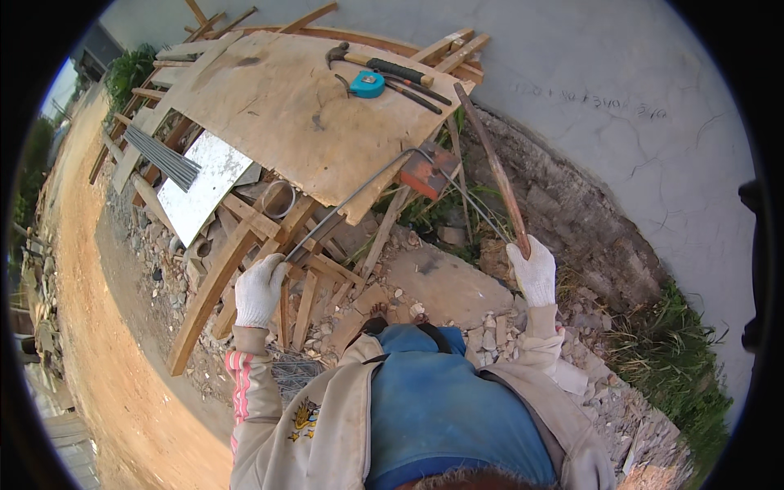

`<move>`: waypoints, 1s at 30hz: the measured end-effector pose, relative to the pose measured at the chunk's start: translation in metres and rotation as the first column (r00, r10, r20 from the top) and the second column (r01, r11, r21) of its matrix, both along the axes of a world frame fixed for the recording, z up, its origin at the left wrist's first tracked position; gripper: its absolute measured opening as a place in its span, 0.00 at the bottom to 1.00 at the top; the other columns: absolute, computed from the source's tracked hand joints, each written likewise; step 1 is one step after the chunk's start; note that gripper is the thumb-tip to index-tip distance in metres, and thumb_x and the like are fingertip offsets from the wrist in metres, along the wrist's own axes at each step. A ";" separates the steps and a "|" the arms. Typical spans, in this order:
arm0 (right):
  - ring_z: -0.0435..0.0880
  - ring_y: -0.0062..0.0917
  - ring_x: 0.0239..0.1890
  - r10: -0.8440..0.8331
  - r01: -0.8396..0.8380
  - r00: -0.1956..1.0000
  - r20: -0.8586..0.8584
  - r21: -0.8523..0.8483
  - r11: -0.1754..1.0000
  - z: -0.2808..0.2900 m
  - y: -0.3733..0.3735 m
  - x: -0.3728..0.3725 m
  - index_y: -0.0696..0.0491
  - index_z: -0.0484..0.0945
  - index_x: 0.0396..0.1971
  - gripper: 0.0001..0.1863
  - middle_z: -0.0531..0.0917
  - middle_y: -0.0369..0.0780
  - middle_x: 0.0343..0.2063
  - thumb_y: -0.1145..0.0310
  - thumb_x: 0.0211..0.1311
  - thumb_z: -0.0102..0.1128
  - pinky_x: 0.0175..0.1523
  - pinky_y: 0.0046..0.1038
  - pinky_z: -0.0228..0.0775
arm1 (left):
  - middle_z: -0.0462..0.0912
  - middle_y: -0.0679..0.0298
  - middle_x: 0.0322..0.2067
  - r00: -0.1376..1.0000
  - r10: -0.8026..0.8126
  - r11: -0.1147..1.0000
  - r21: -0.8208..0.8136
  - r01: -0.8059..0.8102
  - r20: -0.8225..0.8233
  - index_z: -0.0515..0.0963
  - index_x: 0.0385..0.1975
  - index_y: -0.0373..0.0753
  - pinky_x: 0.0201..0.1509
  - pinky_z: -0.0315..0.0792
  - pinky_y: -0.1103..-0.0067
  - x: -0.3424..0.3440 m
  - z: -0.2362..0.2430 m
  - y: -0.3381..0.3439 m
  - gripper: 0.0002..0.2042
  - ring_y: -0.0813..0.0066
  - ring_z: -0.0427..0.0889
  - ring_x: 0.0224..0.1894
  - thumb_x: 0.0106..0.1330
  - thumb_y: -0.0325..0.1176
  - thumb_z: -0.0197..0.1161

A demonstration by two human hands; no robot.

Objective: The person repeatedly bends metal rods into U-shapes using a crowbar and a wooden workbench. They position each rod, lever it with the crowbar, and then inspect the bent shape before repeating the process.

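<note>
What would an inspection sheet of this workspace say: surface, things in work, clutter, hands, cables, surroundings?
Surface: plywood board, stained, ragged near edge.
Things in work: grey metal rod, reaching the red block; brown bar.
Clutter: hammer and teal tape measure on the board; bundle of rods to the left.
Hands: gloved left hand grips the rod; gloved right hand grips the brown bar.
Cables: nothing seen.
Surroundings: grey wall, rubble, grass, dirt path.

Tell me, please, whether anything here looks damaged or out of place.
Two things look damaged: the grey plastered wall at upper right carries thin branching cracks, and the light-brown, flat plywood sheet has a ragged near edge, unlike its straighter right side.
</note>
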State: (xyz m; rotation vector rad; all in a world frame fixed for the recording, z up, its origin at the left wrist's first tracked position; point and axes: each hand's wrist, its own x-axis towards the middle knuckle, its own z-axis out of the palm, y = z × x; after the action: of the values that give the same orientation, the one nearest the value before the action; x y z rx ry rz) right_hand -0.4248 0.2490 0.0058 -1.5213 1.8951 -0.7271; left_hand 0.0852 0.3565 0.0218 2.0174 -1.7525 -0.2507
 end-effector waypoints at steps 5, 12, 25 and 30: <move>0.87 0.48 0.38 -0.043 0.032 0.992 -0.115 -0.094 0.995 -0.002 0.011 0.013 0.56 0.85 0.50 0.17 0.87 0.49 0.34 0.58 0.73 0.68 0.44 0.39 0.78 | 0.86 0.55 0.44 0.996 -0.043 0.994 -0.098 0.050 0.076 0.85 0.52 0.43 0.51 0.81 0.62 -0.017 0.009 -0.031 0.12 0.51 0.88 0.47 0.73 0.37 0.68; 0.82 0.25 0.23 -0.056 0.056 0.996 -0.072 0.007 0.998 0.021 0.010 0.019 0.56 0.84 0.44 0.14 0.81 0.40 0.24 0.60 0.73 0.69 0.33 0.32 0.74 | 0.83 0.55 0.41 0.977 -0.205 0.922 -0.324 0.212 0.054 0.84 0.50 0.46 0.49 0.79 0.58 -0.114 -0.010 -0.192 0.14 0.51 0.85 0.47 0.71 0.44 0.70; 0.76 0.35 0.31 0.134 -0.149 0.978 -0.158 -0.086 0.985 0.029 0.007 -0.037 0.58 0.81 0.42 0.16 0.76 0.47 0.27 0.58 0.72 0.70 0.41 0.34 0.72 | 0.84 0.57 0.34 0.967 -0.189 0.930 -0.284 0.232 0.172 0.88 0.37 0.45 0.48 0.78 0.58 -0.152 -0.043 -0.261 0.10 0.51 0.85 0.43 0.69 0.44 0.69; 0.63 0.28 0.29 0.174 -0.174 0.983 -0.065 0.007 0.985 0.052 0.006 -0.089 0.57 0.77 0.38 0.15 0.71 0.41 0.25 0.62 0.72 0.71 0.37 0.30 0.67 | 0.84 0.57 0.36 0.966 -0.178 0.936 -0.271 0.225 0.188 0.88 0.39 0.45 0.48 0.78 0.59 -0.152 -0.046 -0.261 0.10 0.53 0.86 0.44 0.70 0.43 0.68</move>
State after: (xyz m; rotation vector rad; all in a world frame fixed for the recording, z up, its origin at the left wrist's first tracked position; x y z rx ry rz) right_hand -0.5134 0.2551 0.0579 -1.7039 1.7805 -0.6035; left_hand -0.0669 0.0958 -0.0238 1.6884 -1.9688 0.1068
